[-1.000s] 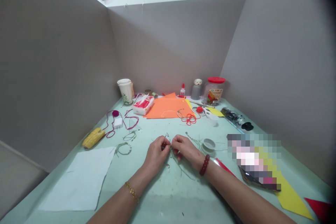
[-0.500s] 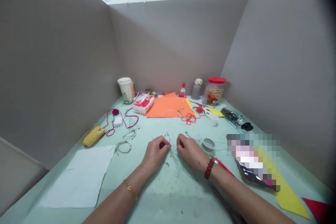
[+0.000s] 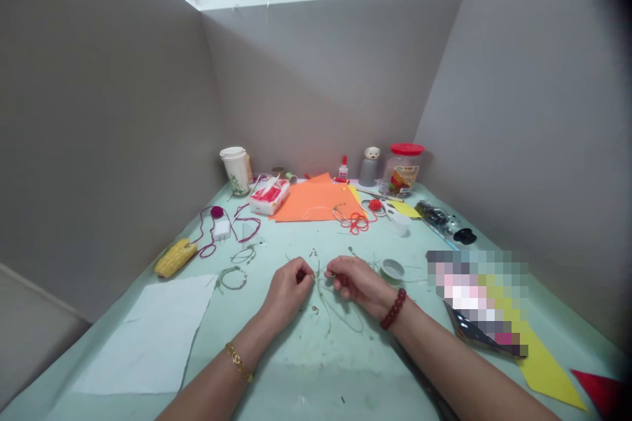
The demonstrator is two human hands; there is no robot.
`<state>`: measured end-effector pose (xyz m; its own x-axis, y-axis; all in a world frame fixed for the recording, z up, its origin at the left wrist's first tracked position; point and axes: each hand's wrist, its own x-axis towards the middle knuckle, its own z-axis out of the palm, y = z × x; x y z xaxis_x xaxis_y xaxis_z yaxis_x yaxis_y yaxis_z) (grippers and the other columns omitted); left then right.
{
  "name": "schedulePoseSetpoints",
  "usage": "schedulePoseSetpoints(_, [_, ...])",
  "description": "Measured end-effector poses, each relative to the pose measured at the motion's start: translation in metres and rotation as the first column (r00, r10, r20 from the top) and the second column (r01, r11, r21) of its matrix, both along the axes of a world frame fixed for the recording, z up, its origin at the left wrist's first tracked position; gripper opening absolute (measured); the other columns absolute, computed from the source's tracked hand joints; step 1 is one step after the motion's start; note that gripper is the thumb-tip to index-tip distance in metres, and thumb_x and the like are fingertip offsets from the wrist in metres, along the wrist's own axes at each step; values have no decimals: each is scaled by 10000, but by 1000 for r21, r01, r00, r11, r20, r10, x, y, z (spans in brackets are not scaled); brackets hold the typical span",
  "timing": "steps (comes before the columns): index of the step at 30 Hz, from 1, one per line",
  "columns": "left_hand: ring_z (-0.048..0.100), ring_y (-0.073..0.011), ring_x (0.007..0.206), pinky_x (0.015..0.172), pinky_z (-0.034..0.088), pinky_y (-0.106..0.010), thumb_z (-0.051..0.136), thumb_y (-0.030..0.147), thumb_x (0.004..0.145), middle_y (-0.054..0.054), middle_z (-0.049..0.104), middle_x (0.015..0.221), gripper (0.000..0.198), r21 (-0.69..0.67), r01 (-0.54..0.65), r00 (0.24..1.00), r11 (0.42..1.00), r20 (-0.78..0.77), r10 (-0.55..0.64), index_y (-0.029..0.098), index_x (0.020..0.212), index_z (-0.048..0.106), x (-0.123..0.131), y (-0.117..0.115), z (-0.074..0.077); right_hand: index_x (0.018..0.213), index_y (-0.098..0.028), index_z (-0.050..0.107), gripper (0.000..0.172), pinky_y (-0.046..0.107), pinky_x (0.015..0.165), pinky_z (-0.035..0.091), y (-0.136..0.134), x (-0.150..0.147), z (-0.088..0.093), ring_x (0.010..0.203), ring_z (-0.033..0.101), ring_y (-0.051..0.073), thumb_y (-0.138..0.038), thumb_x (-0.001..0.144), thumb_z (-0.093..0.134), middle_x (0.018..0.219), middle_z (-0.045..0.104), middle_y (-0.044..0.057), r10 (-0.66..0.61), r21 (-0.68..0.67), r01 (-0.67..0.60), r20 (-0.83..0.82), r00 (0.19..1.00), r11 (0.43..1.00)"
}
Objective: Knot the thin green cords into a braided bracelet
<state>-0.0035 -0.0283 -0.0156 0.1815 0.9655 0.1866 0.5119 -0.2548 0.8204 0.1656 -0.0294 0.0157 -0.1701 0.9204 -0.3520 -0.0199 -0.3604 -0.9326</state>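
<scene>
Thin green cords (image 3: 323, 306) trail over the table between my two hands, with a small knotted part near my fingertips. My left hand (image 3: 290, 286) pinches the cords with thumb and forefinger at their left side. A short way to the right, my right hand (image 3: 356, 279) is closed in a pinch on a strand of the same cord. Small beads or charms (image 3: 315, 309) lie just below the hands. Left of my left hand rests a knotted green cord bracelet (image 3: 232, 278). A round grey-green dish or spool (image 3: 392, 270) sits beyond my right wrist.
A white cloth (image 3: 148, 335) and a corn-shaped object (image 3: 176, 258) are on the left. Orange sheets (image 3: 316, 202), red cord (image 3: 355, 223), a tissue pack (image 3: 269, 196), a white cup (image 3: 236, 171) and a red-lidded jar (image 3: 402, 171) stand farther back. Grey partitions (image 3: 326, 79) enclose the table.
My right hand has turned and its fingers have come nearer the cords. My left hand has shifted slightly left. A cord loop now spreads wider below the hands.
</scene>
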Motion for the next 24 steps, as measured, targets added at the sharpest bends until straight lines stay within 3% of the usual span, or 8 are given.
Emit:
schedulePoseSetpoints(5, [494, -101, 615, 593, 357, -208, 460, 179, 721, 33, 576, 665, 104, -3, 10, 1000, 1000, -13, -10, 186, 724, 564, 0, -1, 0, 668, -164, 506, 83, 184, 377, 283, 2, 2, -1, 409, 354, 59, -238, 701, 519, 533, 447, -40, -4, -5, 4, -14, 1000, 1000])
schedulePoseSetpoints(8, [496, -100, 607, 585, 357, -204, 458, 178, 723, 35, 574, 658, 99, -30, 15, 1000, 999, 1, -15, 187, 727, 557, 1, -3, 0, 604, -180, 461, 114, 203, 412, 249, 3, 4, -1, 427, 328, 68, -234, 689, 515, 507, 421, -48, -8, 132, -31, 283, 959, 991])
schedulePoseSetpoints(12, [485, -100, 615, 591, 347, -204, 455, 155, 711, 31, 562, 659, 96, -15, 22, 999, 1000, -38, -23, 185, 712, 546, 1, -4, 3, 576, -171, 508, 121, 232, 545, 281, 1, 7, -2, 577, 445, 112, -183, 694, 483, 580, 543, 4, -143, 399, -224, 708, 692, 889])
schedulePoseSetpoints(15, [470, -101, 622, 591, 333, -207, 443, 140, 712, 29, 551, 670, 103, 18, 42, 995, 999, -86, -40, 187, 709, 535, 1, -6, 6, 592, -179, 510, 146, 259, 542, 225, -3, 8, -2, 581, 441, 130, -195, 726, 454, 586, 556, 27, -215, 385, -306, 858, 468, 871])
schedulePoseSetpoints(17, [465, -102, 629, 593, 328, -209, 433, 133, 716, 27, 549, 682, 111, 36, 58, 993, 998, -103, -54, 187, 715, 530, 1, -6, 7, 568, -177, 479, 162, 270, 540, 203, -5, 8, -2, 574, 428, 134, -201, 727, 459, 568, 537, 33, -236, 370, -322, 892, 385, 872])
schedulePoseSetpoints(19, [464, -103, 634, 597, 327, -210, 427, 129, 718, 25, 547, 685, 115, 42, 67, 992, 997, -109, -62, 186, 718, 528, 0, -7, 8, 553, -175, 455, 169, 268, 553, 221, -5, 8, -1, 588, 430, 134, -186, 722, 460, 569, 529, 30, -221, 390, -340, 870, 441, 856])
schedulePoseSetpoints(21, [463, -104, 636, 601, 326, -211, 427, 125, 716, 24, 545, 682, 116, 43, 68, 992, 997, -112, -63, 185, 716, 526, 0, -7, 8, 573, -176, 449, 150, 253, 568, 265, -3, 8, 1, 601, 439, 127, -180, 723, 457, 595, 532, 22, -138, 409, -312, 768, 626, 857])
schedulePoseSetpoints(24, [461, -104, 634, 598, 325, -211, 427, 122, 714, 26, 542, 682, 114, 49, 70, 991, 996, -113, -64, 185, 714, 522, 0, -6, 7, 682, -185, 450, 96, 234, 543, 314, 0, 9, 3, 555, 439, 108, -242, 759, 442, 628, 524, -1, 43, 274, -180, 441, 897, 945])
